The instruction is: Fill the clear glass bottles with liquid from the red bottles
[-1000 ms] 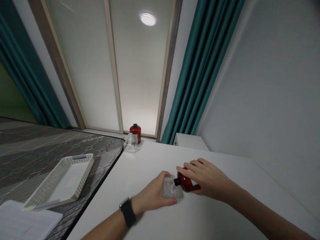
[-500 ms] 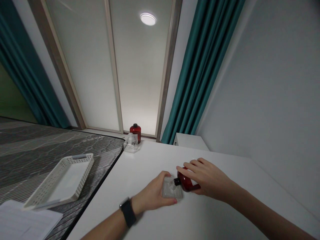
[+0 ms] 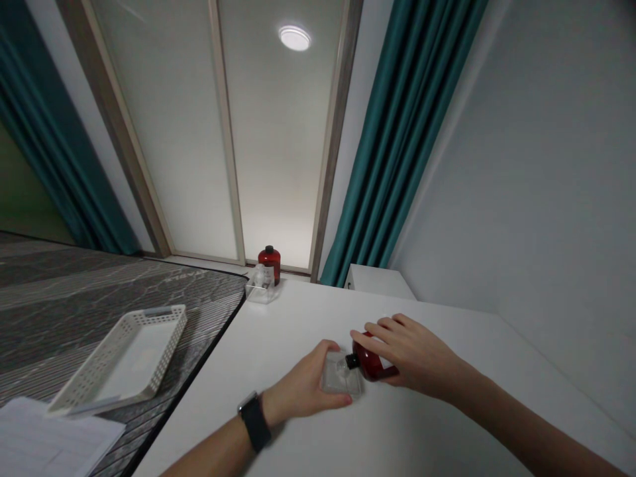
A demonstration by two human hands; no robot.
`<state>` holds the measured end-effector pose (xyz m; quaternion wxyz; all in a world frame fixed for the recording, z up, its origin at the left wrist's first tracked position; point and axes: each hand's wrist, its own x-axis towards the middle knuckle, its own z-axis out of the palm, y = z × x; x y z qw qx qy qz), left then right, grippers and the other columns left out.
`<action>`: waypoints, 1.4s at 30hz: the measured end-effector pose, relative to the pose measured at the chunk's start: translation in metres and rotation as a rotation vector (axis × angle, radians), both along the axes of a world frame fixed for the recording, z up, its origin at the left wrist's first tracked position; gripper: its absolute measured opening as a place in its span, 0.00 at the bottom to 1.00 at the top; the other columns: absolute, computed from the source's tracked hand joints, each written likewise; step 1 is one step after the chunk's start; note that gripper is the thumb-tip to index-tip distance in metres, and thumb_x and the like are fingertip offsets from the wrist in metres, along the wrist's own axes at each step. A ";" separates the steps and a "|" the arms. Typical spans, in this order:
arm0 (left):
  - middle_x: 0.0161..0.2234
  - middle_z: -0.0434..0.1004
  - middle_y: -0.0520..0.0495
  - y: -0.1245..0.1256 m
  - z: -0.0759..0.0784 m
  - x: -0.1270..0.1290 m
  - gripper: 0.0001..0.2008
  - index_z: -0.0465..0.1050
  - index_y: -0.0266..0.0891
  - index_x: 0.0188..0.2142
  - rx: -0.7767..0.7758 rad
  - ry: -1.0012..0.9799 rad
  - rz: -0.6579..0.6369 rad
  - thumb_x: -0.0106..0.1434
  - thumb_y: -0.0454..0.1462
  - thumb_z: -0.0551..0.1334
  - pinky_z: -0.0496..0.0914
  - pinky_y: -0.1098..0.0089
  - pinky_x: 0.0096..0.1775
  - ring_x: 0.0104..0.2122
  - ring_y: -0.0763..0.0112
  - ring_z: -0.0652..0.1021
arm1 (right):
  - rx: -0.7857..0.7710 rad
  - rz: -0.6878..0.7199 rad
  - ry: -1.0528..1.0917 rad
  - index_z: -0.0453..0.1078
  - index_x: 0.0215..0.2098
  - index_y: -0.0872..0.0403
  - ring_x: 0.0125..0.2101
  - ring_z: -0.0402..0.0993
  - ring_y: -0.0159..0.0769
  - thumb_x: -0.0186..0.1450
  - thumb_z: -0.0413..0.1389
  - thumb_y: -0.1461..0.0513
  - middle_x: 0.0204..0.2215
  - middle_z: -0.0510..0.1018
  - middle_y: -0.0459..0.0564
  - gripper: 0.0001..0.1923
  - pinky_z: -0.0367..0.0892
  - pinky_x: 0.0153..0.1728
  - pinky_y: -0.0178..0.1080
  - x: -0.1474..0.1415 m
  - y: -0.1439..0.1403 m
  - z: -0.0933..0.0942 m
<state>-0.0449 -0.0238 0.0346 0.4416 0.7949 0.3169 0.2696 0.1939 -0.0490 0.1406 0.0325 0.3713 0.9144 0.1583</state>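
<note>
My left hand, with a dark watch on its wrist, is closed around the sides of a clear square container on the white table. My right hand grips a dark red bottle that is tilted on its side. The bottle's black neck points left, over the container. Whether any liquid comes out is too small to tell. Part of the bottle's white label shows beneath my right fingers.
At the table's far left corner stand another red bottle with a black cap and a clear container. On the grey patterned surface to the left lie a white perforated basket and papers. A white cabinet stands behind the table.
</note>
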 end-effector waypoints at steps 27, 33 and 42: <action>0.48 0.73 0.43 0.000 0.000 0.000 0.34 0.60 0.40 0.53 0.004 -0.014 -0.005 0.52 0.37 0.74 0.68 0.60 0.46 0.44 0.58 0.75 | 0.061 0.026 -0.022 0.61 0.61 0.50 0.41 0.77 0.48 0.55 0.71 0.52 0.46 0.80 0.53 0.40 0.65 0.39 0.45 0.000 0.001 0.000; 0.47 0.73 0.43 0.001 -0.002 0.000 0.33 0.59 0.41 0.53 0.012 -0.025 -0.013 0.53 0.38 0.74 0.69 0.60 0.45 0.43 0.59 0.75 | 0.072 0.037 -0.039 0.61 0.61 0.50 0.41 0.77 0.48 0.54 0.72 0.52 0.47 0.80 0.53 0.42 0.66 0.39 0.45 -0.001 0.000 0.002; 0.48 0.73 0.43 0.001 -0.002 0.000 0.33 0.59 0.40 0.54 0.005 -0.019 -0.010 0.53 0.38 0.74 0.68 0.60 0.46 0.43 0.59 0.75 | 0.067 0.033 -0.052 0.60 0.62 0.51 0.41 0.76 0.48 0.55 0.71 0.53 0.48 0.80 0.54 0.42 0.66 0.39 0.45 -0.001 0.001 0.001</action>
